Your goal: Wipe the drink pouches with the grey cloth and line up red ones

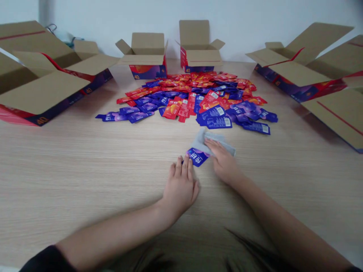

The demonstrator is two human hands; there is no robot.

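My left hand (180, 186) lies flat on the wooden table (70, 170), fingers stretched out, fingertips touching the edge of a blue sachet (196, 156). My right hand (222, 160) presses a grey cloth (204, 138) down onto that same blue sachet, fingers flat on the cloth. Just beyond them spreads a heap of several red and blue sachets (195, 96).
Open cardboard boxes ring the table: two at the far middle (146, 56) (198, 51), large ones at the left (42, 79) and right (306, 68). A white wall stands behind them.
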